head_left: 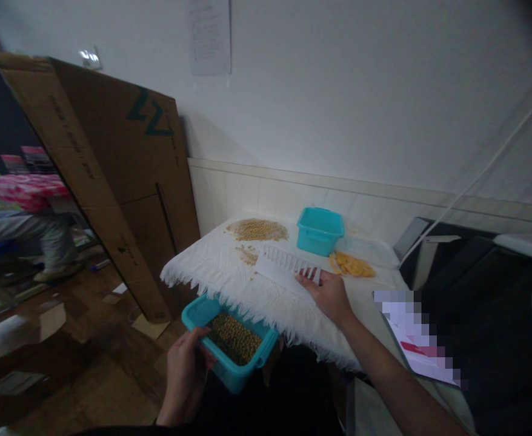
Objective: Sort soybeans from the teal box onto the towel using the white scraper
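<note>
My left hand (188,369) grips the side of a turquoise plastic tub (234,375), tilted just below the table's fringed edge. Soybeans (236,338) fill part of that tub. Over the tabletop, my right hand (327,293) is closed on a white slotted plastic strip (284,272), its lower edge close to the cloth. A pile of soybeans (259,230) lies on the white tablecloth (211,254) toward the back, with a smaller scatter of beans (246,254) left of the strip. Behind my right hand stands a second turquoise tub (319,235), in which no beans show.
A crumpled yellow cloth-like item (351,265) and a clear plastic lid (370,251) lie right of the second tub. A tall cardboard box (111,157) leans at the left. A dark bag-like object (488,315) sits at the right. Another person's leg (25,236) shows far left.
</note>
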The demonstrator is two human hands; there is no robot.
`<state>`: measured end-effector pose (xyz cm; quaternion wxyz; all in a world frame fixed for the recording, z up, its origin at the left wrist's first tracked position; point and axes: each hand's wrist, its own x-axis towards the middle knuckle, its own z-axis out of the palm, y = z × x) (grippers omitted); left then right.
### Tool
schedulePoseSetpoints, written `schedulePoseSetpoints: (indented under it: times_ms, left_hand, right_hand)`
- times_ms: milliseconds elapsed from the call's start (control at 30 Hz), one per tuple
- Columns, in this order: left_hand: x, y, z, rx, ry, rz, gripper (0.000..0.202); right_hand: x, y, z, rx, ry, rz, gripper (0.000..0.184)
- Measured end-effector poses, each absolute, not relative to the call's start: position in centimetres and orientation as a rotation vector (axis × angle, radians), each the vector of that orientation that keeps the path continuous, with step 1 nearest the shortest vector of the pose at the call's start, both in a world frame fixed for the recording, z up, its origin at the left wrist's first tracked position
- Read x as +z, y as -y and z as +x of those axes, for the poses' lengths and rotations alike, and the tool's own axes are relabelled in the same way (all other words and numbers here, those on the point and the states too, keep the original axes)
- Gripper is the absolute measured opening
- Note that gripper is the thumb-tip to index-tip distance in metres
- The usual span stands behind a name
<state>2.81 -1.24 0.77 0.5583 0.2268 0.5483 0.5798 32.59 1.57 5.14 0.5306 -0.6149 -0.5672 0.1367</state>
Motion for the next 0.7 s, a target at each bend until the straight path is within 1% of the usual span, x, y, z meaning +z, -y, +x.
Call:
schedulePoseSetpoints:
  times_ms: [333, 533, 700]
  left_hand:
    - [0.6, 1.3, 2.6, 1.378, -1.289, 0.540, 0.025]
    - [1.0, 1.6, 2.5, 1.392, -1.291, 0.551, 0.025]
    - [1.2, 1.4, 2.4, 1.405, -1.272, 0.543, 0.024]
  right_hand:
    - [4.7, -2.1, 32.5, 0.284, 1.344, -1.479, 0.041]
    - [5.0, -2.2, 32.0, 0.406, 1.353, -1.474, 0.042]
    - [5.7, -2.0, 31.3, 0.457, 1.390, -1.418, 0.039]
